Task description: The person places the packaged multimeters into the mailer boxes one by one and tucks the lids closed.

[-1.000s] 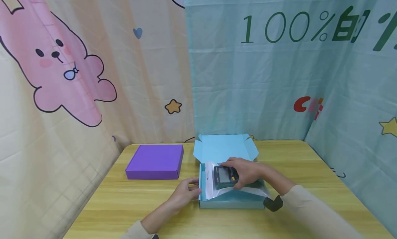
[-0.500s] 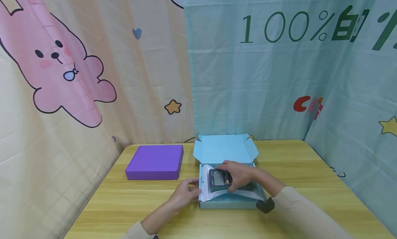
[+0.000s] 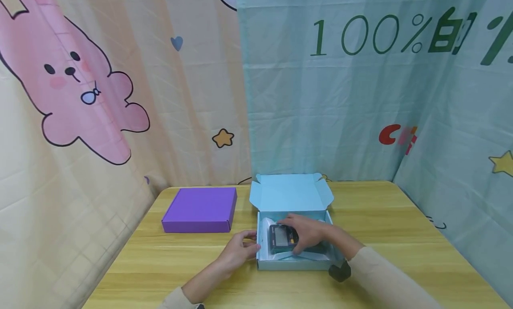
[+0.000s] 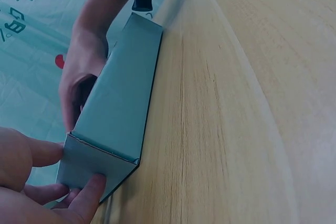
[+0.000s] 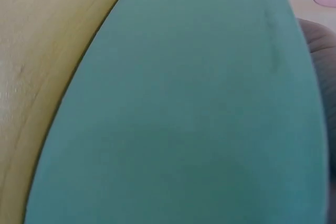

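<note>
In the head view, my right hand (image 3: pixel 306 232) grips a dark digital multimeter (image 3: pixel 281 237) with a grey screen and a yellow button. A clear plastic bag (image 3: pixel 264 249) encloses it. Multimeter and bag lie low inside the open light-blue cardboard box (image 3: pixel 294 265), below its rim; my palm hides the multimeter's right part. My left hand (image 3: pixel 237 253) rests its fingertips against the box's left wall. In the left wrist view those fingertips (image 4: pixel 95 184) press the end face of the box (image 4: pixel 123 87). The box wall (image 5: pixel 184 103) fills most of the right wrist view.
A closed purple box (image 3: pixel 200 209) lies to the left on the wooden table (image 3: pixel 132 264). The blue box's lid (image 3: pixel 291 193) stands raised at the back, its side flaps spread. Printed curtains (image 3: pixel 320 113) hang behind and beside the table.
My right hand has moved left and down with the bagged multimeter, which has sunk from above the rim into the blue box. The left hand stays at the box's left wall.
</note>
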A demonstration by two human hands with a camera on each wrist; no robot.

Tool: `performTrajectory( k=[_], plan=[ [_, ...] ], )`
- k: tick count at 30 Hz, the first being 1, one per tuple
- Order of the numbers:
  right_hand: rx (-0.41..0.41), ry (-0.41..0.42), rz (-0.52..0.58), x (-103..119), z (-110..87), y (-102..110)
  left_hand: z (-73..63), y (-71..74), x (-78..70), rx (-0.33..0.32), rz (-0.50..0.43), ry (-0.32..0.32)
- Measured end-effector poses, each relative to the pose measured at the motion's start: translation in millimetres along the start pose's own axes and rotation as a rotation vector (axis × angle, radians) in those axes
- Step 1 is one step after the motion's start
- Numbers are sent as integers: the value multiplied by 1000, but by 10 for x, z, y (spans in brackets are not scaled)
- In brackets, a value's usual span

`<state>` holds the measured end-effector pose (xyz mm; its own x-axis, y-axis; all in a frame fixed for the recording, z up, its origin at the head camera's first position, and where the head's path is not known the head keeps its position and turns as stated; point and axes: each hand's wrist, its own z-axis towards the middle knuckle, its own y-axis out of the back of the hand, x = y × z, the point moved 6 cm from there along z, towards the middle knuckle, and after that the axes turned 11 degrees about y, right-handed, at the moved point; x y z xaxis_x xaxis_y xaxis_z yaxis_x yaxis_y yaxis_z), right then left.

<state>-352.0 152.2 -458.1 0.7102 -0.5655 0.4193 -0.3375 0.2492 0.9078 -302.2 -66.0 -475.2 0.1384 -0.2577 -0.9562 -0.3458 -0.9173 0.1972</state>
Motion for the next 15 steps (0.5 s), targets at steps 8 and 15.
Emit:
performTrajectory(
  k=[8, 15],
  plan=[
    [-25, 21, 29, -23, -28, 30, 7, 10, 23, 6, -34, 9],
    [-39, 32, 40, -32, -69, 77, 13, 23, 6, -30, -33, -10]
  ],
)
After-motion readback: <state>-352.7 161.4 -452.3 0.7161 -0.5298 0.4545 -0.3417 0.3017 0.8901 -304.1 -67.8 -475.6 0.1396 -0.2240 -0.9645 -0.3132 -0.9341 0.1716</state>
